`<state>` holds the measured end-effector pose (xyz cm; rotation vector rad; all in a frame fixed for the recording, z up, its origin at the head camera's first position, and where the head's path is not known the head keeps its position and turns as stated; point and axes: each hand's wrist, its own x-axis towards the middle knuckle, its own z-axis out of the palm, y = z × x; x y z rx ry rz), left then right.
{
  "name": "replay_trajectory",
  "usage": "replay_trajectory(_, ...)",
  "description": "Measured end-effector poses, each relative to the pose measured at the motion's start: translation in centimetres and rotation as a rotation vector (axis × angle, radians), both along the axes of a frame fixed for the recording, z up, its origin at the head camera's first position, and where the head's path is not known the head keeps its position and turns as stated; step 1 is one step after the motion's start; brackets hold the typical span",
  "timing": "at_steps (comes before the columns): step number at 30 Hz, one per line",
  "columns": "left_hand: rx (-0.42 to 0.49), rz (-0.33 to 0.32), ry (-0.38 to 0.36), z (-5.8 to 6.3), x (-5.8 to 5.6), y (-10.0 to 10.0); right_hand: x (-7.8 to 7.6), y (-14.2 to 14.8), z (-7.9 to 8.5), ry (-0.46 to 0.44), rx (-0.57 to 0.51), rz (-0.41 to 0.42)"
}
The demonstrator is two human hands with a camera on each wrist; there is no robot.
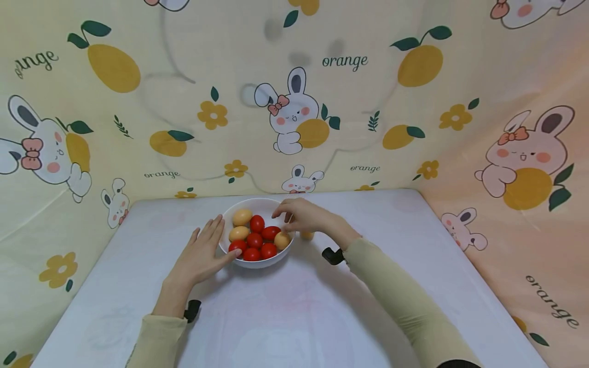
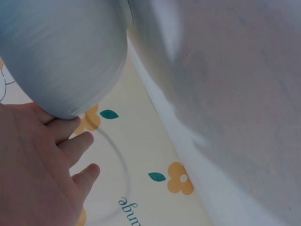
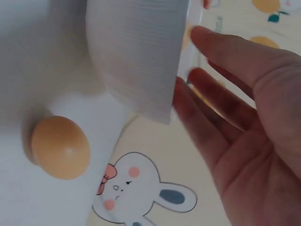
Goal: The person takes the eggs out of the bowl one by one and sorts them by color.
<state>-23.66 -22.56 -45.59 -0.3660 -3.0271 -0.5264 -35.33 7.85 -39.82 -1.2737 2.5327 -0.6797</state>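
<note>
Go softly: eggs can crack if they bump, so a slow, light touch seems best, with the white bowl (image 1: 257,263) kept steady on the table (image 1: 299,317). The left hand (image 1: 202,258) rests straight-fingered on the bowl's nine o'clock side, not squeezing. The right hand (image 1: 306,215) bends loosely over its two o'clock rim, with nothing in it. Red tomatoes (image 1: 254,239) and tan eggs (image 1: 242,217) sit inside; one loose egg (image 3: 61,147) lies outside at three o'clock.

Staged booth, I'd say: rabbit-and-orange print backdrop (image 1: 349,138) at my 10, 12, 2 o'clock, around plain white bench (image 1: 294,317).
</note>
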Motion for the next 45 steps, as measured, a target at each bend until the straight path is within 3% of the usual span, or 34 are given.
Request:
replay_trajectory(7, 0.005, -0.002, 0.001, 0.1, 0.0, 0.0, -0.4, -1.1, 0.5, -0.050, 0.158, 0.112)
replay_trajectory(19, -0.001, 0.003, -0.005, 0.1, 0.0, 0.0, -0.4, -2.8, 0.0, -0.084, 0.298, 0.090)
replay_trajectory(22, 0.002, -0.001, -0.005, 0.0, 0.0, 0.0, -0.3, -3.2, -0.3, -0.094, 0.319, 0.089)
replay_trajectory(28, 0.001, -0.003, -0.005, 0.1, -0.1, 0.0, -0.3, -3.7, -0.9, -0.025, 0.353, 0.102)
replay_trajectory(36, -0.008, 0.003, -0.002, 0.2, -0.1, 0.1, 0.0, -3.8, -1.0, -0.053, 0.353, 0.057)
replay_trajectory(45, -0.003, -0.005, 0.001, 0.1, -0.1, 0.1, 0.3, -3.6, -1.1, -0.001, 0.347, 0.078)
